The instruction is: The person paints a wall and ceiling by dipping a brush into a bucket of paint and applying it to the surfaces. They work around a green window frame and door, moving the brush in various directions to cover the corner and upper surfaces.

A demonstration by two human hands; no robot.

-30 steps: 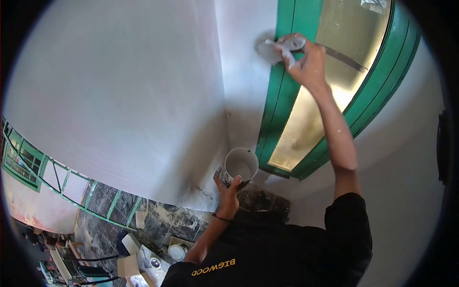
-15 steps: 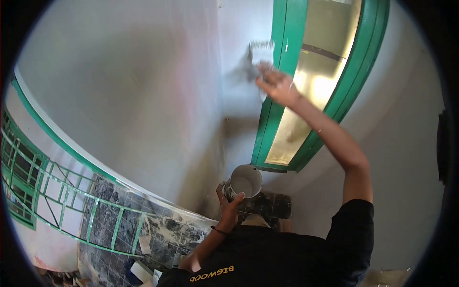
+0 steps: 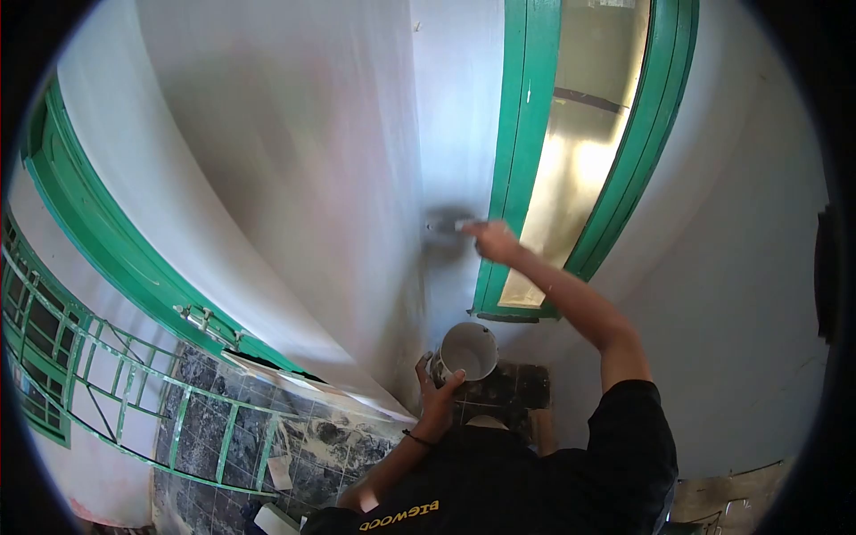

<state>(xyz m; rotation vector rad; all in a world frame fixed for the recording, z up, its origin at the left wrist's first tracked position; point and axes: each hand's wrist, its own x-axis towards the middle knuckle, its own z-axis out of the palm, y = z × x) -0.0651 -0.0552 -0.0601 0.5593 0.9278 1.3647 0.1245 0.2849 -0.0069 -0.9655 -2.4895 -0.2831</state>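
Observation:
My right hand (image 3: pixel 492 241) grips a paint brush (image 3: pixel 446 226) whose blurred bristles touch the white wall strip (image 3: pixel 455 134) just left of the green window frame (image 3: pixel 522 134). Lower down, my left hand (image 3: pixel 439 392) holds a round paint can (image 3: pixel 468 350) by its side, the open mouth showing pale paint inside. The can hangs below the window's bottom corner, close to the wall corner.
A frosted yellowish pane (image 3: pixel 580 134) fills the green window. Another green-framed window with a grille (image 3: pixel 107 357) opens at the left. Dark marbled tiles (image 3: pixel 294 446) cover the lower wall. A white wall (image 3: pixel 758 312) runs along the right.
My right hand has drawn the brush down the wall strip from near the window's top to its lower part. The view tilted down and the can shifted slightly lower.

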